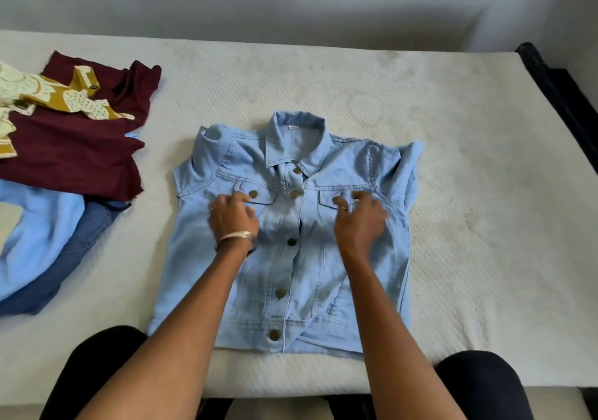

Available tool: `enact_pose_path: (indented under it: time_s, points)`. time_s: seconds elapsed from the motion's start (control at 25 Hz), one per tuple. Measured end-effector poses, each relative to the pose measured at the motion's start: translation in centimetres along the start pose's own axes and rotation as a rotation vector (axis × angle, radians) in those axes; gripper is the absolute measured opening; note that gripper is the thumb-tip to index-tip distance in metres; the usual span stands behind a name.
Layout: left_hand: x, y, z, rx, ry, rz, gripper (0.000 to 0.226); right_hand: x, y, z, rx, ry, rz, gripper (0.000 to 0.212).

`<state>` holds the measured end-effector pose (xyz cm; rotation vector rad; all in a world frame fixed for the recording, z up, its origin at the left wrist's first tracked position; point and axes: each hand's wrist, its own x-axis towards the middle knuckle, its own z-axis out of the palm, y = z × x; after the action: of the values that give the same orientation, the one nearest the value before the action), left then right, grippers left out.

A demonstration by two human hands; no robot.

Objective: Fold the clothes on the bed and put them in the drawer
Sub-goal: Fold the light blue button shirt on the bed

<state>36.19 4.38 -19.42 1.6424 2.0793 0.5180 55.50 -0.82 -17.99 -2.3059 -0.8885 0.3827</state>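
A light blue denim jacket (291,277) lies flat and buttoned on the white mattress (469,193), collar away from me, its sleeves tucked under at both sides. My left hand (233,217) rests on its left chest pocket, fingers spread flat near the pocket button. On the right chest pocket lies my right hand (360,217), fingers also flat on the cloth. Neither hand grips the fabric.
A heap of clothes lies at the left: a maroon garment (74,148), a mustard patterned piece (64,96), a pale blue garment (35,235) and dark blue jeans (77,258). A dark bed frame (563,96) runs along the right edge. My knees touch the near edge.
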Motion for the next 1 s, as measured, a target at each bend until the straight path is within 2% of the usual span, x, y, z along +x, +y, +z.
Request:
enact_pose_path:
  time_s: [0.04,0.08,0.16,0.2,0.24,0.32,0.4,0.44,0.52,0.6,0.68,0.72,0.76,0.84,0.88,0.92,1.0]
  points:
    - [-1.4,-2.0,-0.7,0.131,0.084,-0.017,0.037,-1.3,1.3,-1.8,-0.08,0.144,0.042,0.041]
    - [-2.8,-3.8,-1.4,0.192,0.118,-0.135,0.056,-2.6,3.0,-3.0,-0.136,0.212,0.126,0.05]
    - [-4.8,-6.1,-2.8,0.222,0.042,-0.462,0.088,-5.1,6.2,-5.0,-0.19,0.112,0.389,0.071]
    - [-5.5,-6.7,-3.5,0.257,-0.029,-0.534,0.094,-6.1,7.6,-5.8,-0.212,0.005,0.491,0.076]
    - [-6.0,-6.9,-4.3,0.267,-0.094,-0.539,0.092,-7.1,8.5,-6.8,-0.224,-0.107,0.551,0.074]
    - [-6.2,-6.5,-6.1,0.21,-0.202,-0.5,0.074,-7.4,9.7,-8.3,-0.106,-0.284,0.574,0.052]
    - [-6.3,-6.2,-8.3,0.041,-0.266,-0.487,0.059,-7.0,9.6,-9.8,0.139,-0.338,0.565,0.045]
    - [-6.4,-5.9,-9.4,-0.101,-0.279,-0.497,0.06,-6.5,9.0,-10.7,0.257,-0.34,0.578,0.047]
    - [-5.7,-4.3,-12.5,-0.468,-0.231,-0.484,0.061,-4.8,6.6,-12.9,0.485,-0.317,0.565,0.043]
    - [-4.2,-1.5,-15.6,-0.759,-0.054,-0.406,0.052,-3.0,2.9,-15.5,0.778,-0.25,0.428,0.028]
    - [-3.3,0.1,-18.1,-0.924,0.075,-0.295,0.044,-2.6,-0.4,-18.8,1.063,-0.172,0.227,0.013]
    - [-3.5,0.0,-19.0,-0.925,0.057,-0.25,0.043,-2.2,-0.2,-19.4,1.123,-0.186,0.177,0.009]
    - [-3.9,-0.9,-19.5,-0.776,-0.024,-0.229,0.046,-2.2,0.5,-19.6,1.045,-0.246,0.199,0.018]
    - [-4.5,-5.1,-18.6,-0.168,-0.273,-0.294,0.064,-1.8,5.6,-18.0,0.569,-0.369,0.417,0.067]
    - [-4.9,-6.7,-18.2,0.064,-0.332,-0.343,0.066,-2.0,8.2,-17.3,0.37,-0.424,0.479,0.082]
    - [-5.1,-7.2,-17.8,0.208,-0.347,-0.362,0.061,-2.9,9.3,-17.4,0.29,-0.471,0.512,0.079]
    - [-5.0,-5.4,-17.8,0.382,-0.289,-0.27,0.048,-5.4,7.8,-18.3,0.272,-0.459,0.464,0.051]
